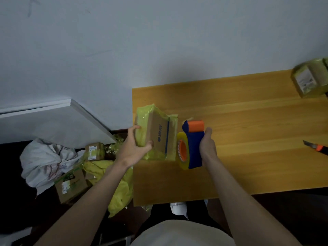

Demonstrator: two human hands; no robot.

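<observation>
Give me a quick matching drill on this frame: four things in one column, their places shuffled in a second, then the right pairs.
Things
1. cardboard box
2. tape dispenser
3. utility knife
4. wrapped parcel

Places
A. far right corner of the table
B. gripped by the right hand
C. held by the left hand at the table's left edge
D. lying alone at the table's right edge, nearer the person

Pairs: 1-C, 2-B, 3-D, 4-A
</observation>
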